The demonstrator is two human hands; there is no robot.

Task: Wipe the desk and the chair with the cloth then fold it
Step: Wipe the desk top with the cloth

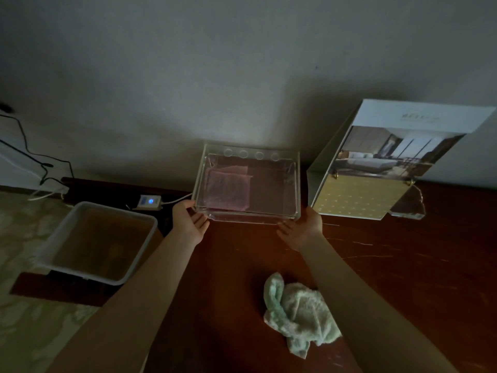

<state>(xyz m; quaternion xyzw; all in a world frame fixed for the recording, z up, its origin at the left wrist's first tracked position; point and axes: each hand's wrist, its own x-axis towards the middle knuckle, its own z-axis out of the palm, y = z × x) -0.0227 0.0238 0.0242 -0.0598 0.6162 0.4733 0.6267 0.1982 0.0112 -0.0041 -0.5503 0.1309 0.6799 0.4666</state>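
A crumpled pale green cloth (298, 313) lies on the dark wooden desk (403, 265) near its front, between my forearms, and neither hand touches it. Both hands are at a clear acrylic tray (247, 219) standing at the back of the desk by the wall. My left hand (188, 222) is at the tray's front left corner, thumb against its side and fingers straight. At the front right corner, my right hand (304, 230) has its fingers stretched along the front edge. No chair is plainly in view.
Pink folded cloths (228, 189) lie inside the tray. A large printed display board (376, 162) leans on the wall at the right. Left of the desk, a white plastic tub (113, 210) sits on a low dark surface. A blue-lit controller (150, 201) and cables (40, 168) lie behind.
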